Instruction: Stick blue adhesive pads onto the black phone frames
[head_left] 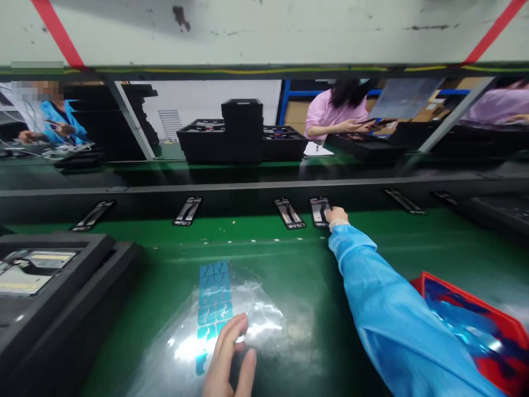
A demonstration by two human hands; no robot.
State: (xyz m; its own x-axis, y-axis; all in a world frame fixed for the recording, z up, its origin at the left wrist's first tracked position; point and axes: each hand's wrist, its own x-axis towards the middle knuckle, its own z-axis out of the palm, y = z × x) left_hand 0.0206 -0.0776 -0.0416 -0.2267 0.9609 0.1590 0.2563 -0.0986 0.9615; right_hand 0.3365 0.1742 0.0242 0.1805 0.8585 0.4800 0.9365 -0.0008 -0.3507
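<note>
My right hand (338, 215), in a blue sleeve, reaches far forward. Its curled fingers are on the right edge of a phone screen (319, 212) whose back shows a dark flex cable; the fingertips are partly hidden. Just left of it lies a second phone screen (290, 214) of the same kind. My left hand (229, 355) is low in the middle, fingers bent and thumb apart, with nothing between them. It hovers over or rests on a clear plastic sheet (252, 303) bearing rows of blue stickers (215, 292); whether it touches, I cannot tell.
More phone screens (187, 211) lie spaced along the green bench (297, 275). Black foam trays (119, 275) stand at left, and a red bin (487, 325) with blue film at right. Beyond the divider are stacked black boxes (242, 132) and co-workers (334, 110).
</note>
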